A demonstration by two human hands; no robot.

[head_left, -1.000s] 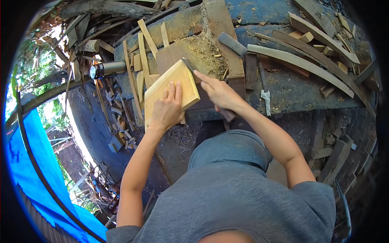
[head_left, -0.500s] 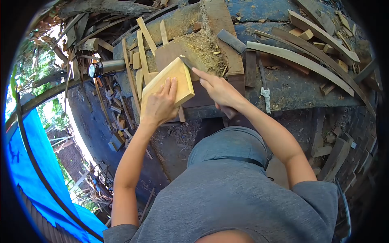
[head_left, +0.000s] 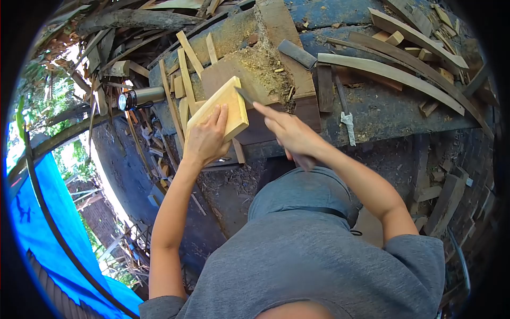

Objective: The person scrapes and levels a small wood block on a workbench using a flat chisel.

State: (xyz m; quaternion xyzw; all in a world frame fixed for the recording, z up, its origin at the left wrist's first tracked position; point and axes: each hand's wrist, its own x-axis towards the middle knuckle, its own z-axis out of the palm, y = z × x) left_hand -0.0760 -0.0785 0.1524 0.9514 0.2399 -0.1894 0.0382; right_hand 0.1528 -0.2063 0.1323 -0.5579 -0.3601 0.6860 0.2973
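Observation:
A pale yellow wooden board (head_left: pixel 232 109) stands tilted over the bench, its narrow edge turned towards my right hand. Across its face my left hand (head_left: pixel 206 133) lies with fingers extended, gripping it near the lower end. In my closed right hand (head_left: pixel 294 133) is a dark flat-bladed tool (head_left: pixel 245 95), whose blade lies at the board's edge near the top corner. The tool's brown handle end, blurred, shows below the palm. Under the board is a brown wooden block (head_left: pixel 257 127) strewn with chips and sawdust.
Long curved wooden strips (head_left: pixel 393 77) lie at the right of the bench. A dark grey bar-shaped block (head_left: pixel 297 53) rests behind the board. At left are a metal flashlight (head_left: pixel 146 97) and several thin sticks (head_left: pixel 187 72). A rod with a white-wrapped end (head_left: pixel 347 126) lies to the right.
My right hand and the bladed tool have moved down and slightly right, the blade lower along the board's edge. My left hand keeps its hold on the board. The view has shifted slightly.

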